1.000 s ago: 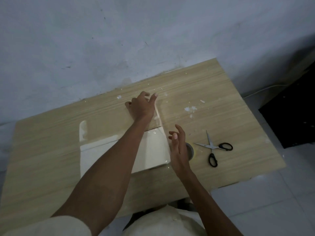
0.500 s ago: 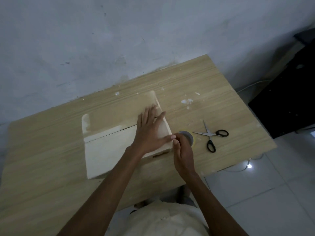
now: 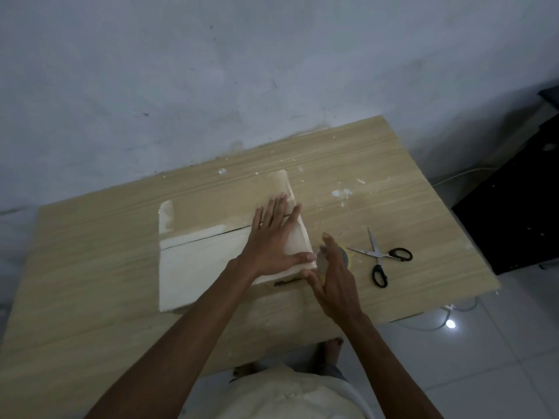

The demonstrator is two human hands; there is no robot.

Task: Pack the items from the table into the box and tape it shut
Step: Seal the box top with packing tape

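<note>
A closed cardboard box (image 3: pixel 205 267) lies on the wooden table (image 3: pixel 90 297), its two top flaps meeting at a seam that runs left to right. My left hand (image 3: pixel 275 240) rests flat on the right end of the lid, fingers spread, thumb at the box's near right corner. My right hand (image 3: pixel 335 282) is at that same corner, curled around the tape roll (image 3: pixel 346 257), which is mostly hidden behind its fingers. A shiny bit of tape shows between the roll and the box edge. No loose items are visible on the table.
Black-handled scissors (image 3: pixel 381 258) lie on the table just right of the tape roll, blades pointing away. A dark cabinet (image 3: pixel 514 222) stands to the right of the table. A white cable (image 3: pixel 438 322) trails on the tiled floor. The wall runs behind the table.
My left hand has slid from the far edge of the lid back to its near right part. My right hand has closed in on the tape roll at the box's corner.
</note>
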